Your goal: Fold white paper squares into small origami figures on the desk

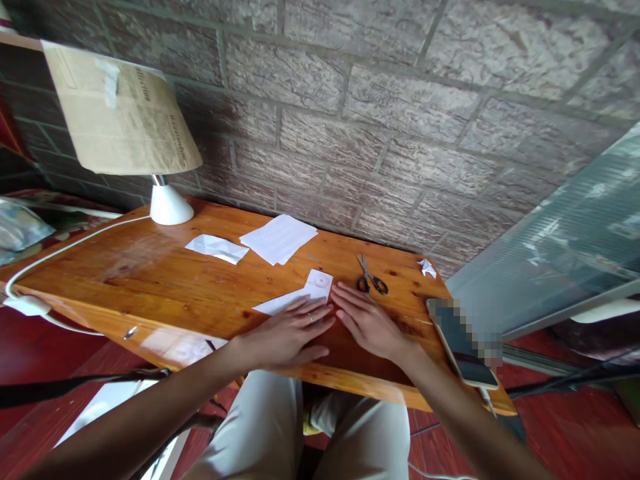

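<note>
A folded sheet of white paper [319, 283] with a red round stamp lies on the wooden table, one pointed flap reaching out to the left. My left hand [295, 330] rests flat over its lower part, fingers stretched and a ring on one of them. The paper's near edge is hidden under that hand. Beside the paper's right edge lies my right hand [367, 320], fingers extended toward it, the fingertips touching or almost touching the edge. Just beyond the right hand are black-handled scissors [370, 277], blades slightly apart.
Behind the folded paper are a stack of white sheets [279, 239] and a creased paper strip [217, 248]. A lamp [171, 203] stands at the back left. On the right are a small folded paper piece [427, 268] and a tablet or phone [460, 340] with a cable. A stone-patterned wall borders the table [165, 277].
</note>
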The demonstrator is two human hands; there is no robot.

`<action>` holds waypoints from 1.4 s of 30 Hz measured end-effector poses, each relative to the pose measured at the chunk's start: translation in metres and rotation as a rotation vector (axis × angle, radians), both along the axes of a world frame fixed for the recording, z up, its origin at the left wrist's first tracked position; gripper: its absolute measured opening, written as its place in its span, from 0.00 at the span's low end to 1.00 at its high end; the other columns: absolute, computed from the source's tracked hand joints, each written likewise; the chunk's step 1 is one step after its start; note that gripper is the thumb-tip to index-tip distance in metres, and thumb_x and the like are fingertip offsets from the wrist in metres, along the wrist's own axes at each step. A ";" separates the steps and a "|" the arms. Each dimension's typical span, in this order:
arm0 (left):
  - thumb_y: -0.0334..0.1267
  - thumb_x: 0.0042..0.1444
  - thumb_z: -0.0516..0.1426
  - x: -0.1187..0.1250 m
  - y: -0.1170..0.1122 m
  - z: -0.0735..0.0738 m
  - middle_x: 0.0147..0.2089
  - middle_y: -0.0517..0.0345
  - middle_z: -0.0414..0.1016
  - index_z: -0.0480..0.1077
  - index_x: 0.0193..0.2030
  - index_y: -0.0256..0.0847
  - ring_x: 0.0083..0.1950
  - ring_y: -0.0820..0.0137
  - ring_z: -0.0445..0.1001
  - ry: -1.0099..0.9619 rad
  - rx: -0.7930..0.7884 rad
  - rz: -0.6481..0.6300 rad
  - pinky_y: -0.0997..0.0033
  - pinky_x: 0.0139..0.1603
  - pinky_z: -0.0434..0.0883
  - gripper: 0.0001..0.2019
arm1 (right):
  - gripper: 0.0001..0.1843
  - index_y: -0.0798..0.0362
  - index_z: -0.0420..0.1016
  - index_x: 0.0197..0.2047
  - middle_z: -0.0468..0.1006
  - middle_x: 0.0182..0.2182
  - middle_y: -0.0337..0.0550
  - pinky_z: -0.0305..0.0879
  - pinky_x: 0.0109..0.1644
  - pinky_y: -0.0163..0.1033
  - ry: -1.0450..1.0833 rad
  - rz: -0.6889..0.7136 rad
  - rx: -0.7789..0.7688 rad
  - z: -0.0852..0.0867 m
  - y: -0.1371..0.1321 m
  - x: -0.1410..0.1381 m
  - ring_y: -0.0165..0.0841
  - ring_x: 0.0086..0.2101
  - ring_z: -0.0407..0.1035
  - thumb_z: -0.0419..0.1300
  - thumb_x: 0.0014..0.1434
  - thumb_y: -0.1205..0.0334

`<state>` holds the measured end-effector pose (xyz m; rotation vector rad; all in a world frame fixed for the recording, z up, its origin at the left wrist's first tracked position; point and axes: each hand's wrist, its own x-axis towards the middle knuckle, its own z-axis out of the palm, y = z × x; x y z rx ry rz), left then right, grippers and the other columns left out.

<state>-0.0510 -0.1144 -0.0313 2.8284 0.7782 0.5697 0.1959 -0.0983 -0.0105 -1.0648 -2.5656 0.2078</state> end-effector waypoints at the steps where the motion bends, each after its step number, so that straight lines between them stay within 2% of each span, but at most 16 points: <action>1: 0.53 0.64 0.48 -0.001 -0.003 -0.001 0.71 0.47 0.55 0.55 0.70 0.42 0.73 0.61 0.50 0.006 -0.008 -0.007 0.58 0.73 0.43 0.30 | 0.25 0.51 0.60 0.67 0.62 0.65 0.46 0.55 0.69 0.49 0.018 0.043 -0.035 -0.002 -0.006 -0.004 0.38 0.65 0.54 0.48 0.68 0.59; 4: 0.56 0.63 0.49 -0.003 -0.003 -0.002 0.72 0.46 0.51 0.51 0.71 0.41 0.74 0.61 0.47 0.025 -0.035 -0.023 0.58 0.73 0.42 0.34 | 0.26 0.50 0.57 0.68 0.59 0.66 0.44 0.55 0.69 0.48 0.063 0.101 -0.117 -0.003 -0.011 -0.010 0.36 0.65 0.54 0.47 0.69 0.60; 9: 0.55 0.63 0.49 -0.005 0.000 0.001 0.73 0.49 0.50 0.48 0.72 0.42 0.74 0.60 0.45 0.032 -0.081 -0.018 0.58 0.73 0.45 0.35 | 0.24 0.51 0.59 0.67 0.62 0.65 0.44 0.54 0.70 0.48 0.060 0.136 -0.184 -0.003 0.010 -0.011 0.34 0.65 0.56 0.45 0.70 0.60; 15: 0.58 0.62 0.48 -0.013 -0.018 0.003 0.73 0.47 0.49 0.42 0.73 0.38 0.74 0.57 0.47 0.086 -0.106 -0.011 0.52 0.73 0.42 0.39 | 0.25 0.51 0.56 0.68 0.60 0.66 0.44 0.54 0.70 0.50 0.004 0.108 -0.117 -0.008 0.035 -0.012 0.36 0.66 0.52 0.44 0.70 0.59; 19: 0.58 0.61 0.50 -0.018 -0.029 0.004 0.73 0.46 0.48 0.42 0.73 0.37 0.73 0.56 0.49 0.076 -0.116 0.006 0.53 0.72 0.46 0.41 | 0.25 0.50 0.55 0.69 0.59 0.66 0.43 0.52 0.70 0.51 -0.047 0.077 -0.072 -0.012 0.037 -0.014 0.37 0.67 0.50 0.44 0.70 0.58; 24: 0.60 0.60 0.50 -0.017 -0.030 0.003 0.72 0.44 0.52 0.46 0.72 0.36 0.72 0.54 0.51 0.068 -0.089 0.012 0.51 0.72 0.47 0.41 | 0.27 0.52 0.55 0.69 0.58 0.67 0.44 0.47 0.71 0.55 -0.119 -0.079 -0.069 -0.013 0.047 -0.016 0.40 0.68 0.46 0.41 0.71 0.54; 28: 0.60 0.60 0.49 -0.017 -0.032 0.001 0.71 0.44 0.54 0.49 0.71 0.37 0.72 0.54 0.52 0.053 -0.058 0.033 0.50 0.72 0.46 0.40 | 0.29 0.55 0.56 0.69 0.57 0.67 0.43 0.43 0.72 0.52 -0.221 -0.168 -0.091 -0.010 0.058 -0.021 0.40 0.69 0.42 0.37 0.71 0.52; 31: 0.59 0.62 0.47 -0.016 -0.032 0.003 0.70 0.43 0.58 0.50 0.71 0.36 0.71 0.56 0.55 0.054 -0.060 0.067 0.53 0.70 0.50 0.37 | 0.30 0.54 0.55 0.69 0.52 0.69 0.45 0.42 0.72 0.51 -0.263 -0.248 -0.065 -0.011 0.061 -0.024 0.41 0.69 0.39 0.37 0.70 0.50; 34: 0.54 0.66 0.42 -0.009 -0.024 0.005 0.68 0.45 0.62 0.54 0.69 0.37 0.69 0.60 0.59 0.079 -0.075 0.130 0.57 0.68 0.55 0.31 | 0.31 0.54 0.55 0.69 0.46 0.70 0.49 0.41 0.72 0.50 -0.283 -0.284 -0.051 -0.012 0.059 -0.025 0.42 0.69 0.36 0.39 0.70 0.49; 36: 0.54 0.67 0.40 0.000 -0.013 0.006 0.69 0.44 0.59 0.58 0.67 0.36 0.70 0.57 0.56 0.092 -0.061 0.195 0.54 0.68 0.53 0.31 | 0.31 0.56 0.55 0.69 0.45 0.70 0.50 0.40 0.72 0.49 -0.282 -0.278 -0.044 -0.012 0.057 -0.026 0.41 0.70 0.34 0.39 0.70 0.50; 39: 0.57 0.66 0.38 0.016 0.014 0.007 0.72 0.41 0.51 0.54 0.69 0.32 0.73 0.56 0.48 0.163 -0.101 0.269 0.50 0.70 0.47 0.35 | 0.31 0.57 0.55 0.69 0.44 0.70 0.50 0.39 0.72 0.50 -0.281 -0.277 -0.039 -0.010 0.056 -0.027 0.41 0.70 0.32 0.38 0.70 0.51; 42: 0.59 0.65 0.37 0.028 0.041 0.010 0.73 0.40 0.45 0.50 0.70 0.31 0.74 0.57 0.45 0.255 -0.170 0.298 0.49 0.71 0.44 0.37 | 0.31 0.56 0.53 0.70 0.44 0.71 0.50 0.40 0.71 0.51 -0.300 -0.278 -0.061 -0.008 0.057 -0.028 0.41 0.70 0.32 0.36 0.70 0.51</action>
